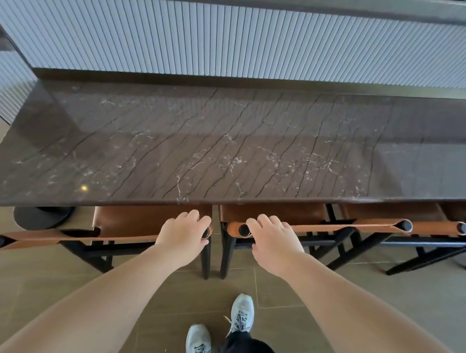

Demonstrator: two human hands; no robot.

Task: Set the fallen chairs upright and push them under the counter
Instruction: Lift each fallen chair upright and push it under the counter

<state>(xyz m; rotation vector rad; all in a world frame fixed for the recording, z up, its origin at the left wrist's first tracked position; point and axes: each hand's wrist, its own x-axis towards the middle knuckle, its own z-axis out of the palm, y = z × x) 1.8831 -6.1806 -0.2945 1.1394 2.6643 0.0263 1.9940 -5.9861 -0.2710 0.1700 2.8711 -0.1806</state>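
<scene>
Three upright chairs with tan leather seats and black frames stand along the near edge of the dark marble counter [200, 143]. My left hand [183, 233] grips the right end of the left chair's [122, 221] backrest. My right hand [272, 240] grips the left end of the middle chair's [276, 214] backrest. Both seats sit partly under the counter's edge. The right chair [390, 211] stands further along, its seat also partly under the counter.
A round black counter base [41, 217] stands on the floor to the left. A ribbed grey panel [241, 43] rises behind the countertop. My two feet in grey sneakers [241, 313] stand on the wood-look floor below.
</scene>
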